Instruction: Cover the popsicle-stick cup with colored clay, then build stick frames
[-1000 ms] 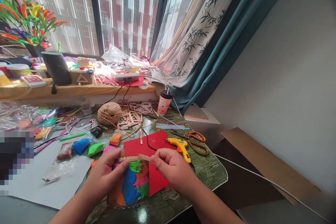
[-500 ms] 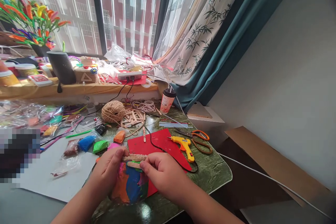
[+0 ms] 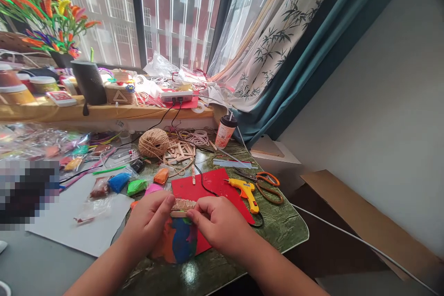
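A clay-covered piece (image 3: 177, 245) in orange, blue and green hangs below both hands, with a pale, bumpy strip (image 3: 183, 204) along its top. My left hand (image 3: 151, 217) is closed on the left end of this piece. In my right hand (image 3: 213, 219), a light wooden stick (image 3: 179, 214) is pinched between thumb and fingers, lying along the piece just under the bumpy strip. The far edge of the piece is partly hidden by my fingers. Behind the hands lies a red sheet (image 3: 208, 182).
A yellow glue gun (image 3: 245, 192) and orange-handled scissors (image 3: 268, 180) lie right of the hands. Farther back are a twine ball (image 3: 153, 143), wooden sticks (image 3: 178, 151) and a lidded cup (image 3: 225, 132). Bagged clay (image 3: 120, 181) and a white board (image 3: 76, 222) are on the left.
The wooden stick in my right hand has gone from slanting to lying level against the piece, under the bumpy strip. The whole view has shifted slightly, moving the scene rightward.
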`<state>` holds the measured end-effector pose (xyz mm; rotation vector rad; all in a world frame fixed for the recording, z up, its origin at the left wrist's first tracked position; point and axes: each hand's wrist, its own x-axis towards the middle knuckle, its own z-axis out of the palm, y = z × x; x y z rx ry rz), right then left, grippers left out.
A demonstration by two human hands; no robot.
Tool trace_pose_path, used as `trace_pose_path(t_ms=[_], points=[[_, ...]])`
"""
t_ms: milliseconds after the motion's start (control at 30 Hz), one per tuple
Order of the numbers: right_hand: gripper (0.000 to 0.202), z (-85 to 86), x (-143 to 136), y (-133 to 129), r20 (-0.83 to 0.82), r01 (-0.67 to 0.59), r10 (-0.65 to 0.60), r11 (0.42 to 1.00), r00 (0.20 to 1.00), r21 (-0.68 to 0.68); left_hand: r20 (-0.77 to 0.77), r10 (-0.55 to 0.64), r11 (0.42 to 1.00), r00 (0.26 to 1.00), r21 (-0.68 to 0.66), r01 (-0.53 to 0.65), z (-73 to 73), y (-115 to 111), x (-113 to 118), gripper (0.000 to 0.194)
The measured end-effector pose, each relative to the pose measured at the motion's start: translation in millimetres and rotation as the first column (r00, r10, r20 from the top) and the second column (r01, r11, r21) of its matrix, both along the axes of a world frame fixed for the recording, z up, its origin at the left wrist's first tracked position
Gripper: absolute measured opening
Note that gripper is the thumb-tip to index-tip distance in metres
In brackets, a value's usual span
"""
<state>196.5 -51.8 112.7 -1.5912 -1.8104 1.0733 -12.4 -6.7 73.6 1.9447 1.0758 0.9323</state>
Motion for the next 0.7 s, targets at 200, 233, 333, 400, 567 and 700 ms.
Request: trace_pose_path(t_ms=[200, 233, 333, 400, 567, 700], points=[[0.034, -7.5, -0.1, -5.0, -0.136, -0.009, 0.006, 1.000, 0.991, -0.019, -0.008, -0.012, 0.999, 1.000, -0.045, 0.012, -3.2, 2.0, 0.2, 0.053], [0.035, -10.5, 0.9, -6.8, -0.185, -0.022, 0.017, 0.999, 0.983, -0.027, -0.010, -0.022, 0.998, 1.000, -0.056, 0.021, -3.4, 2.0, 0.3, 0.053], [0.037, -16.8, 6.3, -13.6, -0.228, -0.013, 0.009, 1.000, 0.974, -0.015, -0.035, -0.027, 0.998, 0.999, -0.054, 0.025, -3.8, 2.5, -0.1, 0.053], [0.037, -15.5, 11.2, -17.8, -0.147, 0.021, -0.014, 0.999, 0.989, 0.046, -0.042, -0.034, 0.999, 0.999, -0.040, 0.033, -4.5, 3.6, -1.0, 0.053], [0.033, -6.7, 17.9, -18.8, -0.219, -0.017, 0.025, 0.999, 0.975, 0.040, -0.003, -0.063, 0.997, 0.998, -0.051, 0.062, -6.2, 6.4, -3.7, 0.056], [0.049, -16.6, 14.2, -14.4, -0.412, 0.026, -0.069, 0.994, 0.908, -0.109, 0.073, 0.011, 0.992, 0.997, -0.129, -0.001, -5.0, 5.9, -4.1, 0.059]])
